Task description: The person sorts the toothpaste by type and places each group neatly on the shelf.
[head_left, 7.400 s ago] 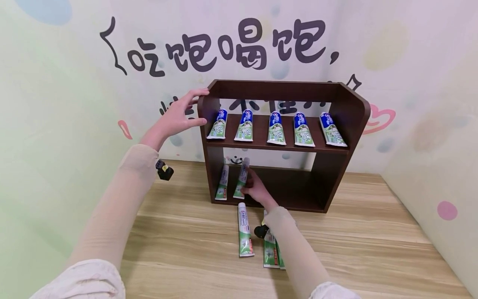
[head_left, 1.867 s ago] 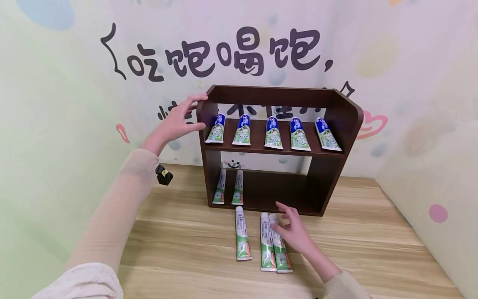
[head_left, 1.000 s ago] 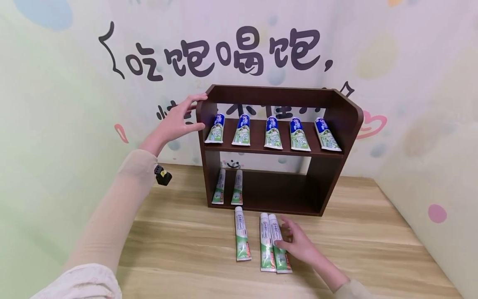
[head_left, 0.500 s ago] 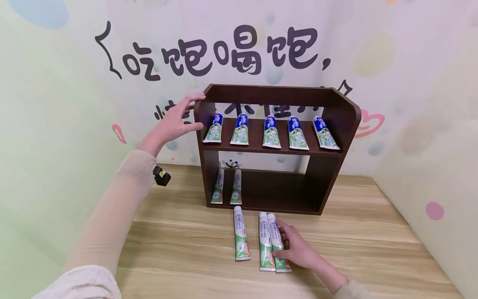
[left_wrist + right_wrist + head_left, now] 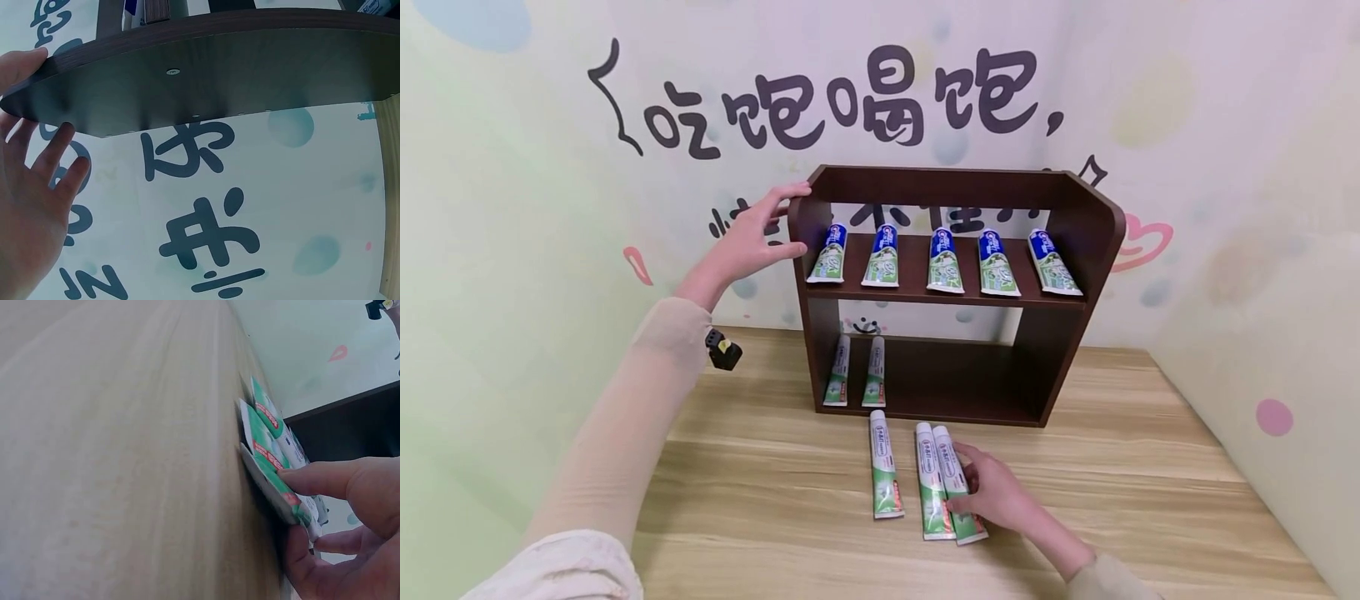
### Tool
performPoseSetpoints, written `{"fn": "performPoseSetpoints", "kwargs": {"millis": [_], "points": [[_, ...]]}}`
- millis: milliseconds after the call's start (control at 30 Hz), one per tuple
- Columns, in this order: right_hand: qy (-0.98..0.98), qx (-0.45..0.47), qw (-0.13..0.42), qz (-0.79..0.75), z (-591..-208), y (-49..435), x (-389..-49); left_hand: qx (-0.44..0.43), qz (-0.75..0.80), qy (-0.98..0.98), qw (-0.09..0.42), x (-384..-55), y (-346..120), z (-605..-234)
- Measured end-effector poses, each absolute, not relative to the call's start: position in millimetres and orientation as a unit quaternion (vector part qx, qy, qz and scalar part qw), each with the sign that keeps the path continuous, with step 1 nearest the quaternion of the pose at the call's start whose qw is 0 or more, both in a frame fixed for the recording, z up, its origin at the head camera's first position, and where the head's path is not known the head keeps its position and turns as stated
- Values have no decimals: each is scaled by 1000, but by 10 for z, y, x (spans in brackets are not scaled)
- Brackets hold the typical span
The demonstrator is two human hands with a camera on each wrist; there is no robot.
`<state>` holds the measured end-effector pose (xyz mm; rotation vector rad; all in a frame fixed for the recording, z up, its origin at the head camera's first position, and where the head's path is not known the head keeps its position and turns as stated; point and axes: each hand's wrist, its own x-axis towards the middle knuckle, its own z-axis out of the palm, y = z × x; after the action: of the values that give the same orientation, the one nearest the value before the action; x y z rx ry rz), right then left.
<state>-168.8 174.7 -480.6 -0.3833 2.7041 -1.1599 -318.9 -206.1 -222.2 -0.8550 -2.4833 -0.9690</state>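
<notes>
My left hand [image 5: 747,242] holds the left side panel of the dark brown shelf [image 5: 951,297], thumb and fingers on its edges. On the table, my right hand [image 5: 997,494] pinches a white-and-green toothpaste tube [image 5: 952,469], thumb on top and fingers at its right side. Its right edge is slightly raised in the right wrist view. Against it on the left lies another such toothpaste tube [image 5: 930,475]. A third tube [image 5: 883,467] lies apart, farther left. Two matching tubes, a left one [image 5: 838,372] and a right one [image 5: 874,373], lie on the lower shelf.
Several blue-and-green toothpaste tubes [image 5: 943,262] lie in a row on the upper shelf. The shelf stands on a wooden table [image 5: 760,500] before a wall [image 5: 550,208] with black lettering. A black device [image 5: 723,349] is on my left wrist.
My right hand came from the lower shelf to the right-hand table tube and took hold of it. That tube now slants slightly more. My left hand kept its hold on the shelf.
</notes>
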Motion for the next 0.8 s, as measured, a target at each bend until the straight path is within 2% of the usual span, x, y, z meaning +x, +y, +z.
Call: {"fn": "performPoseSetpoints", "kwargs": {"millis": [500, 800], "points": [[868, -148, 167, -444, -4704, 1853, -1773, -295, -328, -882, 169, -3167, -2060, -2214], [833, -131, 182, -506, -4682, 1894, -1817, -301, -327, -879, 173, -3180, -2068, -2213]]}}
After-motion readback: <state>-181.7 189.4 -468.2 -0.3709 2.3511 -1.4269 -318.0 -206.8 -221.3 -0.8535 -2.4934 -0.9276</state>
